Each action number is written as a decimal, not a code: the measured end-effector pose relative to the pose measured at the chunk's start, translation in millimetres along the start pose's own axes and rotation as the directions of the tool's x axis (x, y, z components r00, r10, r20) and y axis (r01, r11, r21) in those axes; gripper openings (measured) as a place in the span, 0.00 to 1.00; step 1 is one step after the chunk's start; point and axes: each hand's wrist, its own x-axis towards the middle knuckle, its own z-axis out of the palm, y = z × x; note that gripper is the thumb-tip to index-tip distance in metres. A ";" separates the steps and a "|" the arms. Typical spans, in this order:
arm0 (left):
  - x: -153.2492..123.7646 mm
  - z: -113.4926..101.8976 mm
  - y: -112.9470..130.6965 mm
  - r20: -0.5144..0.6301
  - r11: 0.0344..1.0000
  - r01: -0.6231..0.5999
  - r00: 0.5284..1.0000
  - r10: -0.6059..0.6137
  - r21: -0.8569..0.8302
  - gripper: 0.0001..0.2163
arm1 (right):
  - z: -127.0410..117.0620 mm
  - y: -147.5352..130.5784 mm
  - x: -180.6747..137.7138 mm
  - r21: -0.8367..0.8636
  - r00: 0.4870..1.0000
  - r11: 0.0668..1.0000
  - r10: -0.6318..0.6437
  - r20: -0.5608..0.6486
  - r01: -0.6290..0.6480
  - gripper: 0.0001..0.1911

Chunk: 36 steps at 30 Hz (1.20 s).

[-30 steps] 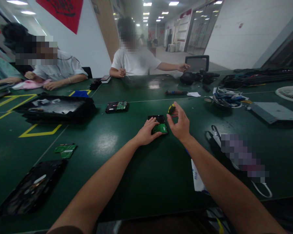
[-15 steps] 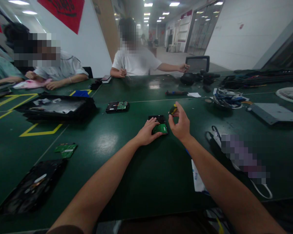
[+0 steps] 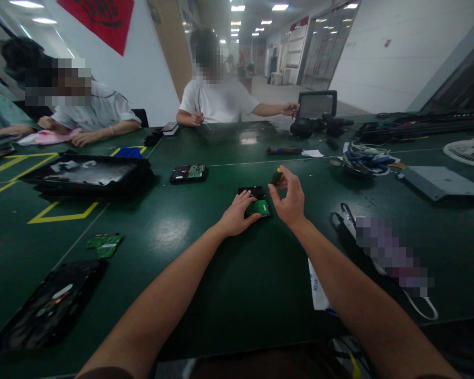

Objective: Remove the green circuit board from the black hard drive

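In the middle of the table lies a hard drive (image 3: 262,208), black with a green circuit board facing up. My left hand (image 3: 239,215) holds it down, fingers across its left part and the thumb at its near edge, hiding some of the board. Just to the right, my right hand (image 3: 291,197) is raised beside the drive. Its fingers and thumb pinch a screwdriver (image 3: 276,177) by its dark and yellow handle. The shaft cannot be made out, nor whether its tip touches the drive.
Another hard drive (image 3: 188,173) lies farther left, near stacked black trays (image 3: 90,173). At the near left are a green circuit board (image 3: 105,245) and a large black part (image 3: 49,305). A lanyard (image 3: 391,252), a metal box (image 3: 444,181) and bundled cables (image 3: 366,159) lie right. Co-workers sit opposite.
The screwdriver handle has turned slightly in my right hand's fingers. My left hand keeps its place on the hard drive. The whole view has shifted a little.
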 end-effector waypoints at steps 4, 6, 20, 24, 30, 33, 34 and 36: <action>-0.4 -1.0 -0.2 0.000 1.000 0.010 1.000 -0.010 -0.008 0.29 | -0.3 1.1 -0.3 0.022 1.000 1.000 0.016 0.017 -0.017 0.33; -0.2 -0.8 -0.4 0.002 1.000 0.012 1.000 -0.012 -0.011 0.29 | -0.4 2.0 -1.1 0.032 0.999 0.999 0.032 0.022 -0.033 0.33; 0.4 0.9 -1.1 -0.010 1.000 -0.016 1.000 0.016 -0.010 0.28 | -0.2 0.6 -1.2 -0.018 1.000 1.000 0.019 -0.015 -0.020 0.35; 0.2 -0.2 0.3 -0.008 1.000 -0.011 1.000 0.011 -0.011 0.28 | -1.7 -1.0 0.0 -0.047 1.000 0.999 0.010 -0.016 -0.011 0.35; -0.2 -1.9 2.4 -0.006 1.000 -0.006 1.000 0.006 -0.008 0.28 | -1.7 -1.8 -0.1 -0.003 1.000 1.000 0.030 0.004 -0.030 0.35; -0.1 -1.6 2.0 -0.007 1.000 -0.005 1.000 0.005 -0.011 0.28 | -1.6 -0.5 -0.6 -0.016 0.999 0.999 0.035 0.000 -0.035 0.33; -0.1 -1.4 1.7 -0.006 1.000 -0.004 1.000 0.004 -0.011 0.28 | -1.6 -0.3 -0.7 -0.019 0.999 0.999 0.032 0.005 -0.032 0.33; -0.2 -0.8 1.0 -0.006 1.000 -0.004 1.000 0.004 -0.009 0.28 | -1.5 -0.5 -0.9 -0.020 1.000 1.000 0.023 0.015 -0.023 0.32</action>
